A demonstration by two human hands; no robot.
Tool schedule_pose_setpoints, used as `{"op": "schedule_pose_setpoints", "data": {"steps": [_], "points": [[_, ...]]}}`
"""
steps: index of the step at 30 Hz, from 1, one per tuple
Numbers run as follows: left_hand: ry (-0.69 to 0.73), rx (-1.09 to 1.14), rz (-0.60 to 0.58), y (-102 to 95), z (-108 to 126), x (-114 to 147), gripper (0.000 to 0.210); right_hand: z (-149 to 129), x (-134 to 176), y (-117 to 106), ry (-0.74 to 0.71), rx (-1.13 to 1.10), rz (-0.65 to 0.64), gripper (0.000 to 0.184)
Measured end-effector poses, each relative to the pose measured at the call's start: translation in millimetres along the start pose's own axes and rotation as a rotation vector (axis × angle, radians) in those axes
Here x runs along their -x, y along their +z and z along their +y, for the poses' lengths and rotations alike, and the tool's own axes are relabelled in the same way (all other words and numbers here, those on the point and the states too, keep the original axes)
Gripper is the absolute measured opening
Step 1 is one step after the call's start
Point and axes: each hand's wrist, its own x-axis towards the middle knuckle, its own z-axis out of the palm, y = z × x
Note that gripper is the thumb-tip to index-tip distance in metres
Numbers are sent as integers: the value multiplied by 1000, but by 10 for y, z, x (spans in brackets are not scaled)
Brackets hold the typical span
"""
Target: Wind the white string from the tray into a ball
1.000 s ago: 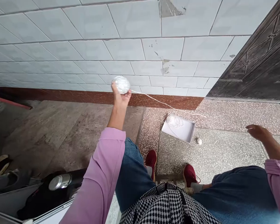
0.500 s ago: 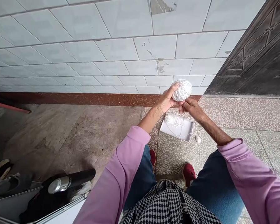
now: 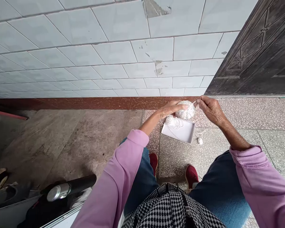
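A shallow white box [image 3: 185, 130] is sitting right of the frame's centre, coiled yarn [image 3: 172, 122] filling its upper left, a small yarn ball [image 3: 199, 141] lying off its right end. Above the box, my left hand [image 3: 170, 109] is gripping the large yarn ball [image 3: 189, 111] from its left; my right hand [image 3: 212, 110] is pinching a strand [image 3: 194, 103].

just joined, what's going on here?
A person is handling a ball of white cord with both hands. The left hand holds the ball, and the right hand pinches a strand at its right side. A shallow white box sits on the floor below, with a loose coil of cord at its far left end. A small white ball lies on the floor just right of the box.
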Motion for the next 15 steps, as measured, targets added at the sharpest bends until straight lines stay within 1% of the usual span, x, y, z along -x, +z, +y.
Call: {"op": "schedule_pose_setpoints", "data": {"steps": [2, 4, 6, 8, 10, 12, 13, 14, 15], "points": [[-4, 114, -82, 54, -1, 11, 80, 104, -20, -13, 18, 0, 8, 49], [36, 215, -84, 80, 10, -9, 95, 173, -26, 36, 16, -18, -12, 50], [103, 305, -7, 75, 30, -54, 109, 189, -18, 126, 1, -37, -73, 51], [152, 346, 114, 40, 47, -106, 111, 148, 3, 227, -10, -55, -186, 51], [171, 299, 252, -14, 48, -147, 100, 60, 30, 309, -21, -78, -319, 52], [171, 137, 388, -75, 30, -161, 88, -44, 51, 341, -39, -118, -405, 54], [166, 29, 441, -102, 16, -156, 86, -91, 54, 332, -46, -143, -413, 55], [155, -73, 463, -124, 0, -143, 85, -126, 51, 307, -43, -169, -401, 55], [140, -147, 442, -139, -17, -126, 84, -147, 41, 267, -34, -194, -371, 56]]}}
